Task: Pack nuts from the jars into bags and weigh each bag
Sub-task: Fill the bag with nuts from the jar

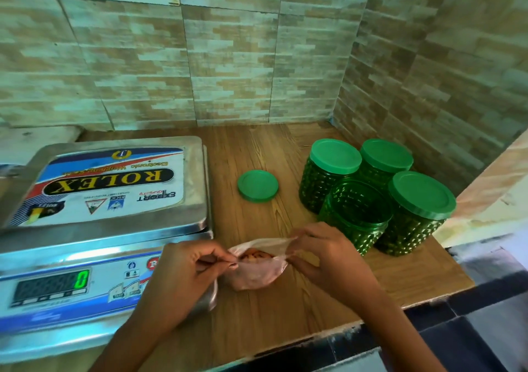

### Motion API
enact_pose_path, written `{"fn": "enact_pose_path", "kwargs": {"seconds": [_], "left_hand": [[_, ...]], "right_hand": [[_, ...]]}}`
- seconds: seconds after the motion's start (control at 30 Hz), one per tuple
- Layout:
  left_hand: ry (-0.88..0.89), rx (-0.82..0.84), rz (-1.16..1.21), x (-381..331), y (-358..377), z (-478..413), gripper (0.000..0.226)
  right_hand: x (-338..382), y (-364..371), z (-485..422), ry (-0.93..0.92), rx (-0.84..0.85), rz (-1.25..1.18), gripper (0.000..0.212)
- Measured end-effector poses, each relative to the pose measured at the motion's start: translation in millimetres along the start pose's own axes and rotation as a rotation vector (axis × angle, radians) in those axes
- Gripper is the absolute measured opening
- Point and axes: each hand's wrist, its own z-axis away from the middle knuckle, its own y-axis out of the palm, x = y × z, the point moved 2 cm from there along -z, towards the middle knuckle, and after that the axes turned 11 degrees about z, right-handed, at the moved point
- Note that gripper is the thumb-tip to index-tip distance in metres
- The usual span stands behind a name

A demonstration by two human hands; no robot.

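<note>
A small clear plastic bag (255,270) with brown nuts inside lies on the wooden counter in front of me. My left hand (188,271) pinches its left rim and my right hand (323,253) pinches its right rim, holding the mouth apart. An open green jar (354,214) stands just behind my right hand, and its green lid (257,186) lies flat on the counter to the left. Three lidded green jars (417,214) stand around the open one. The weighing scale (105,183) sits at the left with nothing on its steel pan, its display (53,284) showing 0.
A tiled wall rises behind and to the right of the jars. The wooden counter (285,308) ends at a front edge close to me, with dark floor tiles beyond at the lower right. A pale ledge runs along the far right.
</note>
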Motion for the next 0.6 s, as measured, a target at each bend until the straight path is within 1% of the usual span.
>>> {"fn": "enact_pose_path", "kwargs": {"seconds": [0.1, 0.17, 0.23, 0.27, 0.37, 0.4, 0.47, 0.53, 0.6], "left_hand": [[-0.01, -0.005, 0.065, -3.2, -6.3, -4.4, 0.033], [0.034, -0.022, 0.106, -9.0, -10.4, -8.9, 0.028], [0.082, -0.045, 0.133, -13.5, -16.2, -10.9, 0.023], [0.089, -0.042, 0.13, -12.3, -16.5, -12.7, 0.022], [0.062, 0.021, 0.085, -1.8, -8.9, -11.2, 0.024], [0.058, 0.027, 0.091, 1.4, -5.9, -9.2, 0.024], [0.059, -0.001, 0.132, 4.5, -2.1, -4.6, 0.025], [0.06, -0.04, 0.186, 3.9, 0.4, -0.9, 0.028], [0.045, -0.055, 0.241, 2.4, 4.3, -0.2, 0.031]], "right_hand": [[3.5, -15.5, -11.6, -0.02, 0.087, 0.042, 0.01], [3.9, -28.8, -18.2, -0.001, 0.072, 0.036, 0.008], [8.4, -40.0, -22.9, 0.034, 0.027, 0.009, 0.015], [8.9, -41.2, -23.5, 0.053, 0.021, 0.004, 0.015], [13.0, -30.8, -11.0, 0.112, 0.114, 0.009, 0.007], [14.3, -28.0, -5.4, 0.125, 0.119, -0.006, 0.006], [15.7, -28.9, 5.1, 0.13, 0.069, -0.027, 0.007], [17.9, -35.3, 11.5, 0.146, -0.015, -0.031, 0.011], [16.8, -39.0, 14.2, 0.175, -0.098, -0.018, 0.01]]}}
